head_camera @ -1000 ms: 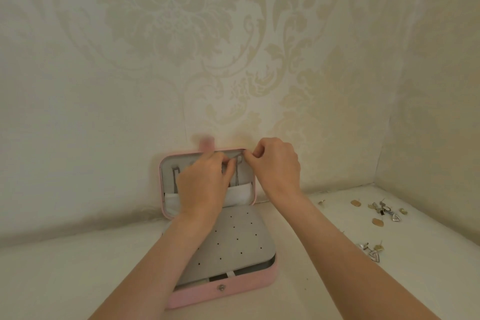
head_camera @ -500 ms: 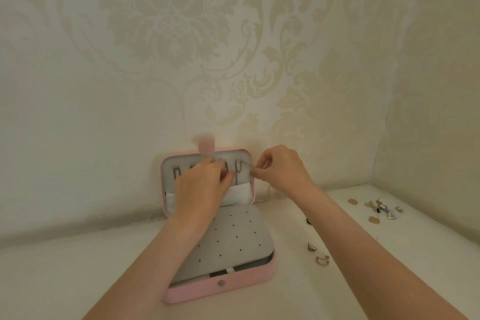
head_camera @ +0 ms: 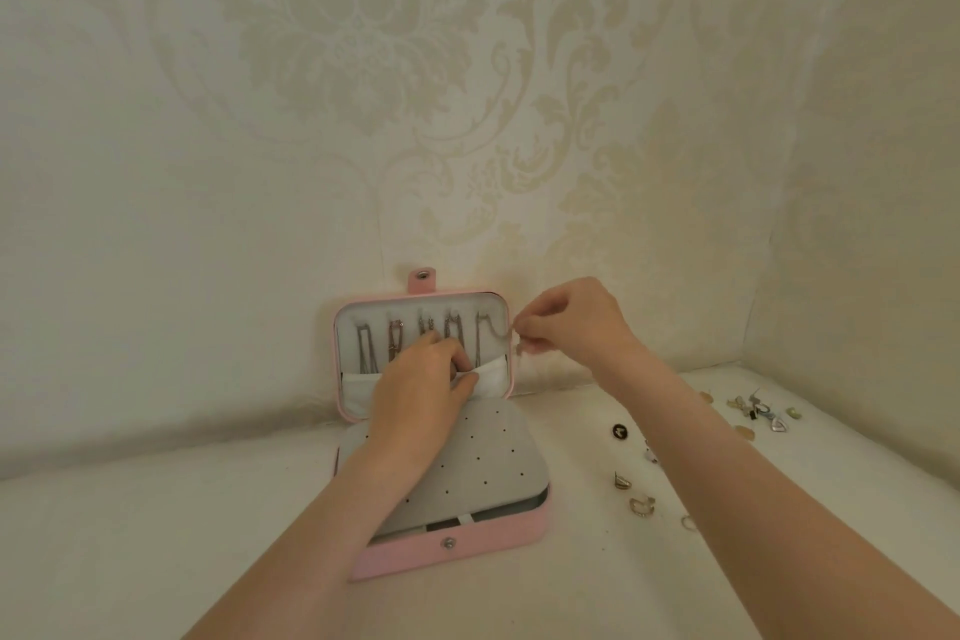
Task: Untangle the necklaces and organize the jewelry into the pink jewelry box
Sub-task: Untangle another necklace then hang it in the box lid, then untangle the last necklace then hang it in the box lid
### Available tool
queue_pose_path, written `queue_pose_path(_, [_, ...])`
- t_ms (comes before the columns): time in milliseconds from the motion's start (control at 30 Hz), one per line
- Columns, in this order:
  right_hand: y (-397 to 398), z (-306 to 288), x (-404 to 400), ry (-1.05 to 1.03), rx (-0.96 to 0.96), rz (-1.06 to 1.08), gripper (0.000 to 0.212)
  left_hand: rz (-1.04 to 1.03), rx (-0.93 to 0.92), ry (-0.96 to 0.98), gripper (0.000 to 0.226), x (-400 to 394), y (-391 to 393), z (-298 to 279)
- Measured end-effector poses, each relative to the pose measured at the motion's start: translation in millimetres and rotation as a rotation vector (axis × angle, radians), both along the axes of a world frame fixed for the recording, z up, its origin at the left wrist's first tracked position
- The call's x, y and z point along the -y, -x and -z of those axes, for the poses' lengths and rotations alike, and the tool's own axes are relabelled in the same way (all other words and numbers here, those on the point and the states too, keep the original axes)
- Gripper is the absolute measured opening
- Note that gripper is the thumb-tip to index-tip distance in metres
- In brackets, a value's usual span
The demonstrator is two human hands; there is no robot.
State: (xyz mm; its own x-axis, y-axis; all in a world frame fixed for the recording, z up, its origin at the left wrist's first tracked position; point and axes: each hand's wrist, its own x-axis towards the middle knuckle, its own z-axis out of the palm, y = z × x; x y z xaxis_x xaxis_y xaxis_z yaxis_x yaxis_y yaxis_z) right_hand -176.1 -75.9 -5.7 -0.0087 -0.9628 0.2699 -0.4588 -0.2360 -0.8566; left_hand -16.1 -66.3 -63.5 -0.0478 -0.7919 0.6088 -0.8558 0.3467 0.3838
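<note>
The pink jewelry box (head_camera: pixel 457 548) stands open against the wall, its lid upright. Several silver necklaces (head_camera: pixel 396 340) hang from hooks inside the lid. My left hand (head_camera: pixel 423 392) grips the white pocket flap (head_camera: pixel 491 379) at the bottom of the lid and pulls it outward. My right hand (head_camera: pixel 563 320) is just right of the lid and pinches the end of the rightmost necklace chain (head_camera: pixel 496 332), drawn sideways from its hook. A grey perforated earring panel (head_camera: pixel 488 463) covers the box base.
Loose rings (head_camera: pixel 641 504) and a black round piece (head_camera: pixel 618 429) lie on the white surface right of the box. A cluster of earrings and small pieces (head_camera: pixel 761 413) sits farther right near the corner. Patterned wallpaper rises directly behind the box.
My right hand has moved right, out past the lid's edge, drawing the last chain with it. My left hand has dropped from the hooks to the pocket flap.
</note>
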Motion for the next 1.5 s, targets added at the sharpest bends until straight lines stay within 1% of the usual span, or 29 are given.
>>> queue_pose_path(100, [-15, -11, 1, 0.011, 0.235, -0.014, 0.014, 0.012, -0.029, -0.037, 0.008, 1, -1, -2])
queue_pose_path(167, [-24, -13, 3, 0.06, 0.261, 0.015, 0.019, 0.015, -0.026, -0.05, 0.008, 1, -1, -2])
queue_pose_path(233, [-30, -11, 4, 0.138, 0.185, 0.064, 0.02, 0.012, -0.02, -0.056, 0.009, 1, -1, -3])
queue_pose_path(367, [-35, -5, 5, 0.209, 0.077, 0.1, 0.009, -0.007, -0.012, -0.069, 0.011, 2, 1, -3])
queue_pose_path(467, [-35, -1, 6, 0.217, -0.066, 0.085, 0.01, -0.013, -0.007, -0.072, 0.012, 2, 1, -3])
queue_pose_path(567, [-35, 2, 7, 0.222, -0.158, 0.052, 0.01, -0.017, -0.004, -0.069, 0.012, 1, 1, -3])
queue_pose_path(667, [-32, 3, 4, 0.274, -0.255, 0.051, 0.019, -0.014, -0.009, -0.061, 0.013, 1, 1, -2])
queue_pose_path(767, [-27, 8, -4, 0.264, -0.367, -0.031, 0.023, -0.012, -0.016, -0.055, 0.013, 1, 1, -1])
queue_pose_path(867, [-24, 18, -11, 0.196, -0.563, -0.156, 0.027, 0.003, -0.014, -0.045, 0.015, -1, 1, -2])
queue_pose_path(933, [-24, 24, -12, 0.156, -0.703, -0.193, 0.032, 0.035, 0.006, -0.04, 0.02, -6, -1, -2])
queue_pose_path(1000, [-28, 28, -13, 0.157, -0.805, -0.19, 0.035, 0.061, 0.073, -0.011, 0.025, -13, -5, -1])
queue_pose_path(1100, [-36, 30, -15, 0.23, -0.941, -0.088, 0.026, 0.049, 0.175, 0.054, 0.026, -26, -17, -1])
queue_pose_path(1200, [-45, 32, -17, 0.291, -0.942, 0.059, 0.018, 0.028, 0.224, 0.042, 0.025, -36, -32, -3])
queue_pose_path(1267, [-50, 34, -19, 0.32, -0.946, 0.099, 0.017, 0.047, 0.259, -0.002, 0.025, -41, -42, -5])
queue_pose_path(1333, [-50, 36, -23, 0.363, -0.901, 0.105, 0.017, 0.095, 0.25, -0.071, 0.025, -48, -50, -8])
queue_pose_path(1400, [-42, 31, -27, 0.393, -0.798, 0.068, 0.018, 0.164, 0.218, -0.185, 0.027, -55, -57, -14])
queue_pose_path(1433, [-37, 26, -30, 0.36, -0.754, 0.02, 0.019, 0.197, 0.206, -0.272, 0.031, -59, -60, -17])
queue_pose_path(1500, [-24, 15, -36, 0.168, -0.684, -0.141, 0.021, 0.25, 0.221, -0.447, 0.043, -68, -65, -22])
